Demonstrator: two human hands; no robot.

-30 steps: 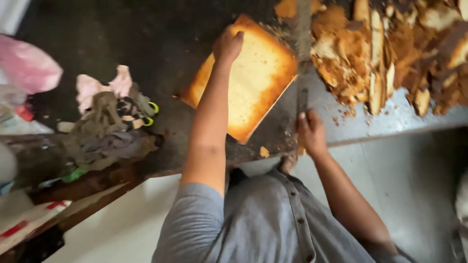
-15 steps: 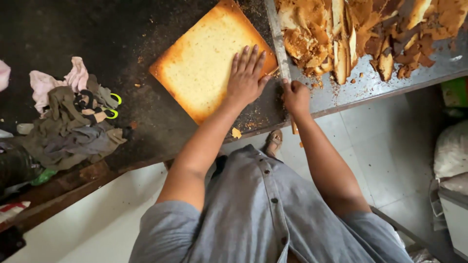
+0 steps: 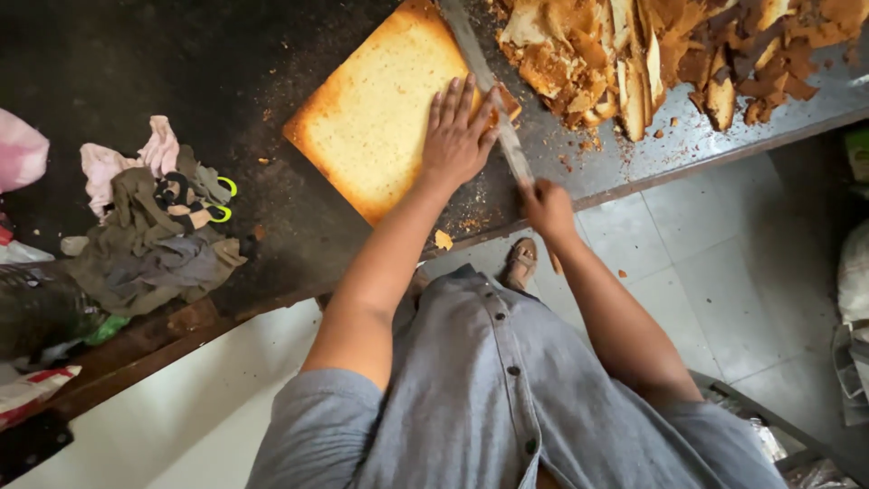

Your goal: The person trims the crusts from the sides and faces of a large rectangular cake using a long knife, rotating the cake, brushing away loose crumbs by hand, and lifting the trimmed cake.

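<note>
One cake slab (image 3: pixel 380 122), square and pale yellow with browned edges, lay on the dark counter (image 3: pixel 136 54). The left hand (image 3: pixel 459 136) rested flat on the slab's near right corner, fingers spread and released, pressing down rather than gripping. One long knife (image 3: pixel 489 91) ran along the slab's right edge, its blade touching that side. The right hand (image 3: pixel 548 206) was clenched around the knife's handle, just beyond the slab's near corner at the counter's edge. Right of the slab, past the blade, lay one heap of brown crust trimmings (image 3: pixel 652 54), too many to count. Well left of the slab sat one pile of rags (image 3: pixel 149 235), one pink bag (image 3: pixel 18 149) beyond it, and one white-and-red package (image 3: pixel 32 389) nearer the person.
</note>
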